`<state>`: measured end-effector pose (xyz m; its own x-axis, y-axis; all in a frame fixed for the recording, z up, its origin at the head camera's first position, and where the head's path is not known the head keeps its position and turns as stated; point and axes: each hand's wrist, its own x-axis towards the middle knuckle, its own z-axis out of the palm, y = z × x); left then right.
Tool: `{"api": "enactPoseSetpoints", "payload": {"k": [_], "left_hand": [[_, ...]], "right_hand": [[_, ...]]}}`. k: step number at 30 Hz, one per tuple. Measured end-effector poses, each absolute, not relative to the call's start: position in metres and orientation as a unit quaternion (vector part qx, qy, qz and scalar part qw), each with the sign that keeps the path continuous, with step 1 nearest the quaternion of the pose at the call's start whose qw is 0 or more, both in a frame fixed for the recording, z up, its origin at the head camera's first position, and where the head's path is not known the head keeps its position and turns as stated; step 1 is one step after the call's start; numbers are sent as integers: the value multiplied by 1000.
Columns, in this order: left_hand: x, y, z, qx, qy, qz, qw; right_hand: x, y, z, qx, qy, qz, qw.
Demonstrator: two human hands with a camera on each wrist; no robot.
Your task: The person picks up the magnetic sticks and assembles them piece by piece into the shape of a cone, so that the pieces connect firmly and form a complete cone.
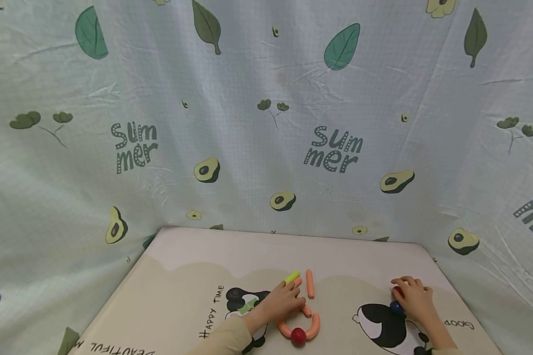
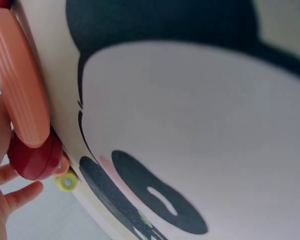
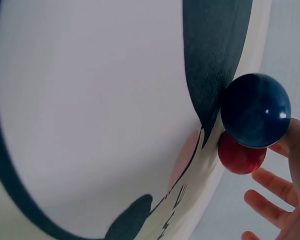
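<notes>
My left hand (image 1: 282, 301) is over a cluster of orange pieces. In the left wrist view its thumb and fingers (image 2: 24, 196) are around a red ball (image 2: 36, 157), which the hand hides in the head view. A curved orange stick (image 2: 21, 80) meets this ball. Two curved orange sticks (image 1: 315, 326) join at another red ball (image 1: 298, 337). On the right, my right hand (image 1: 415, 298) pinches a red ball (image 3: 241, 154) between thumb and index finger, its other fingers spread. A glossy dark blue ball (image 3: 256, 111) sits right beside that red one.
Beyond my left hand lie a yellow-green stick (image 1: 292, 277) and a straight orange stick (image 1: 310, 283). A pale green piece (image 1: 247, 306) lies left of that hand. The cartoon-printed table (image 1: 337, 261) ends at a patterned curtain (image 1: 248, 123).
</notes>
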<state>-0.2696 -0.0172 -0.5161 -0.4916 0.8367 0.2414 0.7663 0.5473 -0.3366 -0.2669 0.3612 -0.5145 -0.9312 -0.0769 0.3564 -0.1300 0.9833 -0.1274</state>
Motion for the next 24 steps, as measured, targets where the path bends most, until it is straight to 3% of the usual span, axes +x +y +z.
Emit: {"api": "enactPoseSetpoints", "payload": {"k": [6,24], "left_hand": [[-275,-18,-517,-468,-862,85,173],[-278,-20,-522,-463,-856,84,213]], "right_hand": [[-269,367,-515,44,-986,63,146],[-272,372,-508,25,-995,60,70]]}}
